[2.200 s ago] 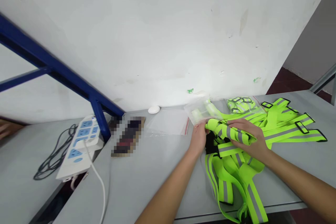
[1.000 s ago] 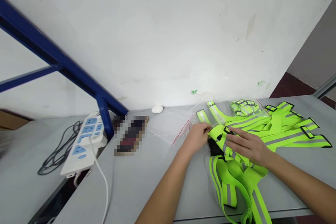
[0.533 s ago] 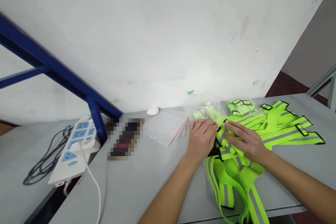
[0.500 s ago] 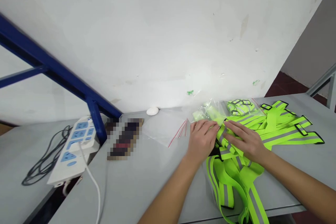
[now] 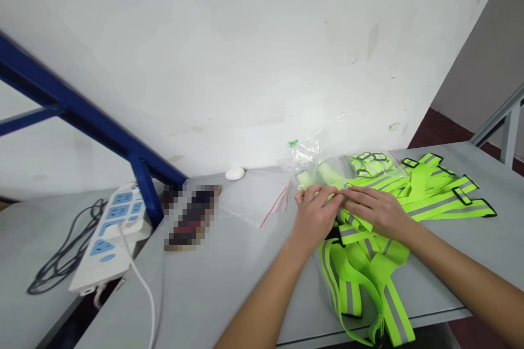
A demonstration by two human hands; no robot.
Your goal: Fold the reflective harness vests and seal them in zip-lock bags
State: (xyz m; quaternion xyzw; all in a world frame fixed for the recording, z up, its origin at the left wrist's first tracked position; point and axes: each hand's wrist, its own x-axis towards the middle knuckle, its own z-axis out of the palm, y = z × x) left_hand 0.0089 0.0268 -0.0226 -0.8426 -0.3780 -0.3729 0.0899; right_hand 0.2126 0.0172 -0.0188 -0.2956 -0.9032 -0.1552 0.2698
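Observation:
Neon-yellow straps (image 5: 364, 267) with grey reflective stripes lie in loops under and in front of both hands. My left hand (image 5: 317, 211) has its fingers curled on the left end of a folded strap bundle (image 5: 355, 222). Fingertips nearly meeting it, my right hand (image 5: 374, 208) bends over the same bundle from the right. Part of the bundle is hidden under the fingers. Behind the hands are clear plastic bags (image 5: 309, 155) with neon material in or under them. More straps (image 5: 442, 202) with black-edged ends spread out to the right.
Flat clear bags with red seal lines (image 5: 256, 196) lie left of the hands on the grey table (image 5: 229, 283). Beyond them are a white oval object (image 5: 234, 173), a pixelated item (image 5: 192, 218), a power strip (image 5: 108, 237) with cables and a blue frame (image 5: 98, 128). A bagged strap bundle (image 5: 372, 164) sits behind.
The fingers of my right hand have moved closer to my left hand over the bundle. The clear bag behind them stands up higher against the wall. The view has shifted slightly.

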